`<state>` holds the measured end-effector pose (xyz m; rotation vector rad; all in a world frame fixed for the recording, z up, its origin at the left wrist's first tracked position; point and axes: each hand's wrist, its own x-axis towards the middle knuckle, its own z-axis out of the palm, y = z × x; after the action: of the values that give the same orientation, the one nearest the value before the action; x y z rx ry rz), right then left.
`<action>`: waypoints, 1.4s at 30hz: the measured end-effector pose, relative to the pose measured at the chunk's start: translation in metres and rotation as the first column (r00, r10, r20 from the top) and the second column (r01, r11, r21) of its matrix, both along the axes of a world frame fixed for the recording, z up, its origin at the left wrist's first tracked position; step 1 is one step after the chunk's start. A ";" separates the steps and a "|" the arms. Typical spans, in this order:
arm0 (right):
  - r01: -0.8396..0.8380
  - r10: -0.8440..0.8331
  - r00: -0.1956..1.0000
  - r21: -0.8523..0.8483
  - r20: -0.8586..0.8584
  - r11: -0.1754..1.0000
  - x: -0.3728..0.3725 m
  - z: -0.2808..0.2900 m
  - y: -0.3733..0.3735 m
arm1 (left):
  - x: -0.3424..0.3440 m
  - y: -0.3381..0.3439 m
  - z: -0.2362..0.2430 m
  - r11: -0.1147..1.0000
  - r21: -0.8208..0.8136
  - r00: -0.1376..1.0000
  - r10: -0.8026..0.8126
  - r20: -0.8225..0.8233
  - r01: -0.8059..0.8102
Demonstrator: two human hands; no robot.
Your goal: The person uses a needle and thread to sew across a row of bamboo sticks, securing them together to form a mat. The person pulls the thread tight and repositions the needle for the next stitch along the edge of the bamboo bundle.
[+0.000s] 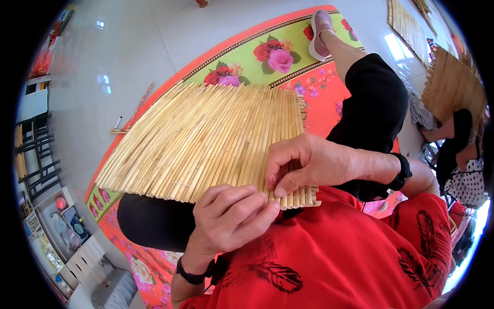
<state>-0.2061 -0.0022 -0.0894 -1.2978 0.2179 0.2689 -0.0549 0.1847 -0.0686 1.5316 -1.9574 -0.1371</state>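
Observation:
A mat of straight pale reeds or thin canes [200, 134] lies across my lap, over my black trouser legs. My left hand [231, 216] is curled over the near edge of the mat, fingertips around the cane ends just left of my right hand. My right hand [309, 162] pinches at a cane near the mat's near right corner, thumb and index finger down on it; whether anything finer is between those fingertips is too small to tell. The cane ends at that corner stick out unevenly beside my fingers.
A flowered red and green floor mat [280, 59] lies under me on pale tiles [134, 36]. Right, another person [463, 154] sits with a cane mat [447, 87]; another mat [406, 26] lies behind. Left are stacked black frames [36, 159] and white shelving [62, 226].

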 end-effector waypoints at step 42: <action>0.296 -0.320 0.946 0.268 0.053 0.917 0.013 -0.007 -0.020 | 0.019 0.002 0.007 0.988 0.149 0.997 -0.050 0.065 0.040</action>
<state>-0.1929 -0.0225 -0.0962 -0.9977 0.2926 -0.0359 -0.0355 0.1865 -0.0618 1.6050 -2.0770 -0.2570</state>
